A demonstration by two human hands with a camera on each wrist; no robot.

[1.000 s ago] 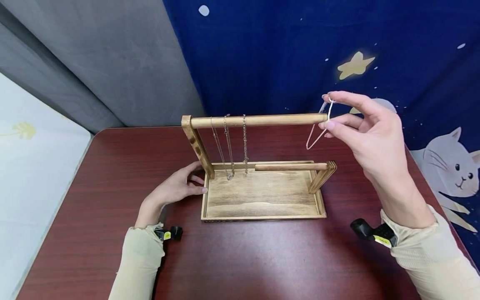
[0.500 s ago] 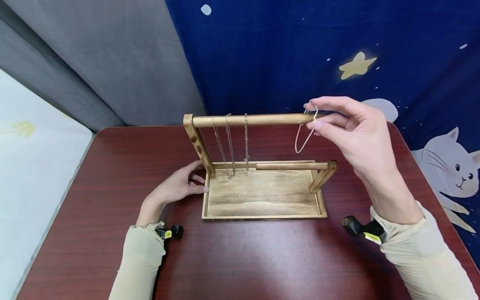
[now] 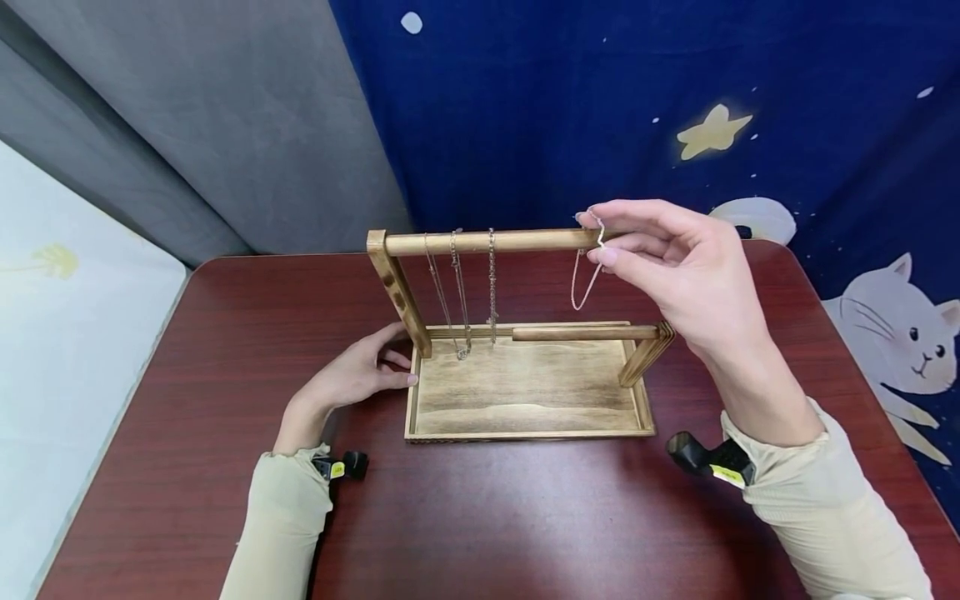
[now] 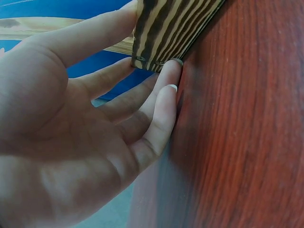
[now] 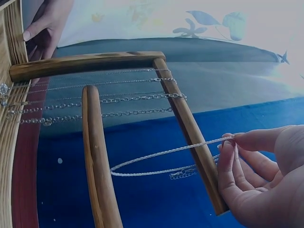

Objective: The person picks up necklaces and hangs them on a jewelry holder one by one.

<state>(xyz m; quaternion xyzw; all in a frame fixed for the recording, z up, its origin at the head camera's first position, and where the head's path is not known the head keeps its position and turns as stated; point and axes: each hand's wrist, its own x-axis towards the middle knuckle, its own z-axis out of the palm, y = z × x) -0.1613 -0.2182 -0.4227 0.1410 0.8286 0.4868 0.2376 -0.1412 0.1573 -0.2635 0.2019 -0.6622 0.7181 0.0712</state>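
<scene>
In the head view, a wooden jewelry stand [image 3: 525, 383] has a tray base, a long upper bar [image 3: 547, 242] and a shorter lower bar [image 3: 585, 333]. My left hand [image 3: 356, 367] holds the tray's left end, thumb on the wall and fingers round the back corner by the post. Between thumb and fingertips, my right hand [image 3: 690, 258] pinches a thin silver chain necklace [image 3: 577, 292]. Its loop encircles the upper bar near the free right end, which the hand hides. The right wrist view shows the necklace's clasp and extender [image 5: 183, 173] hanging below the bar.
Several silver chains [image 3: 491, 283] hang from the left half of the upper bar. The stand rests on a dark red table [image 3: 495, 517]. A blue curtain [image 3: 525, 108] and a grey one [image 3: 225, 125] hang behind it.
My right hand has moved left along the upper bar, carrying the necklace from the bar's free end inward. The left hand and the stand have stayed in place.
</scene>
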